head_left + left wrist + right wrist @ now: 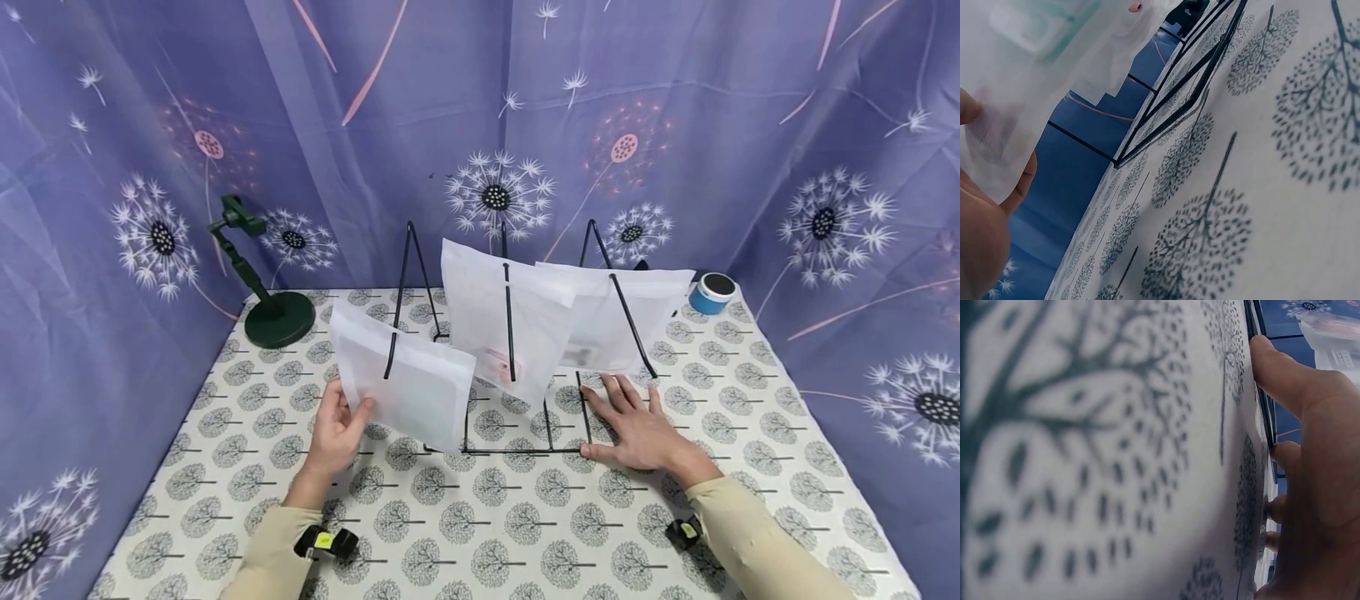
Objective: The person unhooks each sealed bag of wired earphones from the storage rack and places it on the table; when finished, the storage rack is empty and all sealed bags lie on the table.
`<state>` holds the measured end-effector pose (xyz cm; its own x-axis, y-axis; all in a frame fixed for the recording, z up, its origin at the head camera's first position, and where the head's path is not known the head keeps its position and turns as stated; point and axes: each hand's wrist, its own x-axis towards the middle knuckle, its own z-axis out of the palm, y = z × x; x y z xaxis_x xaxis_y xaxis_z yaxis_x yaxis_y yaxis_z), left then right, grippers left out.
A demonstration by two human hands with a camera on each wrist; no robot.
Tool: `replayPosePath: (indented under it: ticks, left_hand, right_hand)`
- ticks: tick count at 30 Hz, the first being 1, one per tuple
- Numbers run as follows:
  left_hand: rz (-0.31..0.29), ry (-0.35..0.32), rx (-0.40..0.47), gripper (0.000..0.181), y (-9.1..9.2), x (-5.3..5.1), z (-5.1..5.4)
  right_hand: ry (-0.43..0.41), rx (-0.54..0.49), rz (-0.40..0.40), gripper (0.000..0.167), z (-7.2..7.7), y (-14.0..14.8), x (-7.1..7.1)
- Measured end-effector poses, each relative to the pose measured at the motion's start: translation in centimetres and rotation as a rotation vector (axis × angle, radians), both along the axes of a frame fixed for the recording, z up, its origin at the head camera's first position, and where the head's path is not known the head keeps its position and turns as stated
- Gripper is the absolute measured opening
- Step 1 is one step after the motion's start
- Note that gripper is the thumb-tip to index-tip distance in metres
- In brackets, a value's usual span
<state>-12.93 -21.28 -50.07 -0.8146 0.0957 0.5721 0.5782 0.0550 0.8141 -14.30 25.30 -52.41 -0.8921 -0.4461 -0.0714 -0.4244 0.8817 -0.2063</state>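
Note:
A black wire rack [510, 452] stands on the table, with three frosted white pouches on its hooks. The left pouch [408, 383] hangs tilted; my left hand [335, 433] pinches its lower left edge between thumb and fingers, as the left wrist view also shows. The middle pouch [502, 317] slants and overlaps the right pouch [622, 321]. Through the middle one something reddish shows. My right hand [633, 429] lies flat with spread fingers at the rack's right base; in the right wrist view its thumb [1282, 369] is against the black wire.
A dark green stand [279, 318] with a jointed arm is at the back left. At the back right sits a small blue jar [712, 293] with a dark top. Patterned cloth [465, 533] covers the table, and purple curtains [360, 167] surround it on three sides.

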Motion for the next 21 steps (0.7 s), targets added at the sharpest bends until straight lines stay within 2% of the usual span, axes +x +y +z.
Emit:
replayPosePath:
  ticks: [6,11,16,21]
  left_hand:
    - [-0.008,0.023,0.008,0.030,0.0,0.4,-0.4]
    - [-0.030,0.015,0.032,0.027,0.0,0.7,-0.2]
    - [-0.025,0.014,0.028,0.025,0.2,1.0,0.1]
    - [-0.040,0.028,0.049,0.027,0.4,1.3,-0.2]
  right_hand:
    - [0.002,0.005,-0.002,0.096,0.0,0.0,0.0]
    - [-0.009,0.018,-0.007,0.095,0.1,-0.1,0.0]
    - [-0.031,0.024,-0.014,0.094,0.2,-0.1,0.0]
    - [-0.035,0.015,-0.014,0.095,0.2,0.0,0.0]
